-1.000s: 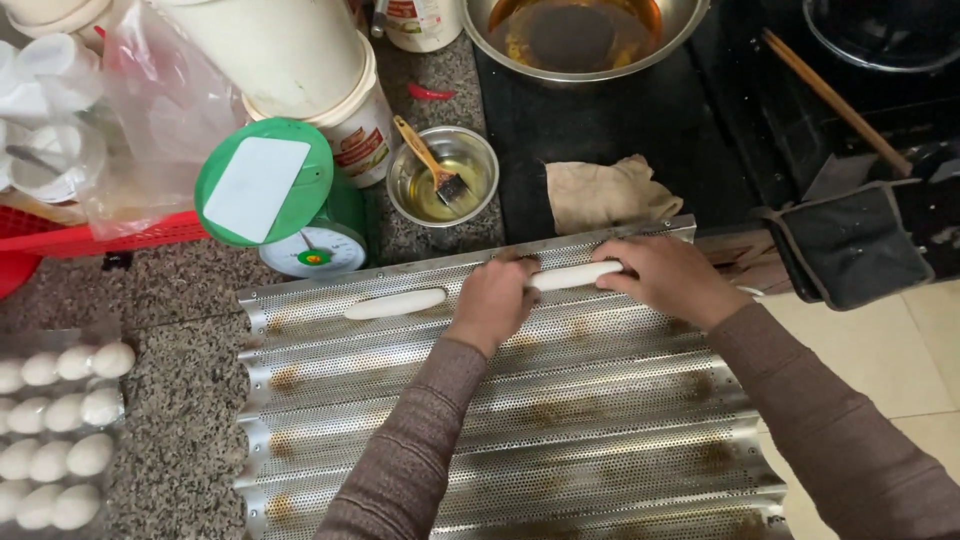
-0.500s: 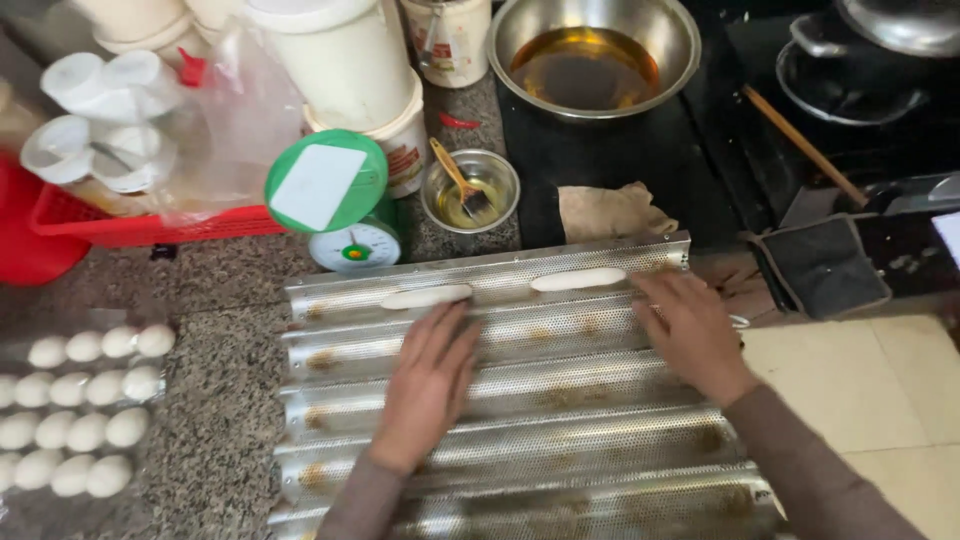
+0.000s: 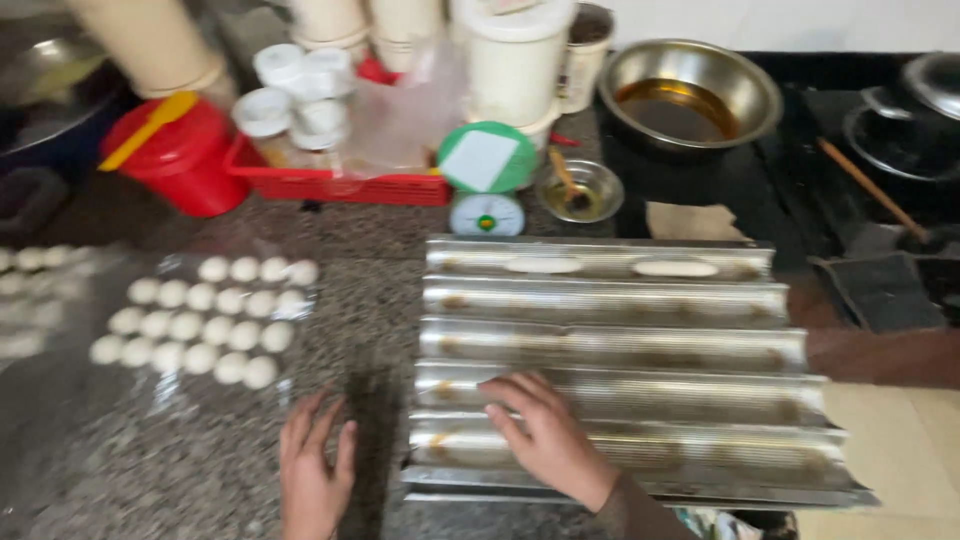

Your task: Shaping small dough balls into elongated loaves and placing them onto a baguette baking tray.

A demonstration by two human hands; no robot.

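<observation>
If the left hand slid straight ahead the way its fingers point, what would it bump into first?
Probably the dough balls: the left hand lies flat on the granite counter, fingers pointing up toward their near edge, though it might pass just right of them.

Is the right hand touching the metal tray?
Touching. The head view shows the right hand lying flat on the near grooves of the tray, fingers spread on the metal.
</observation>
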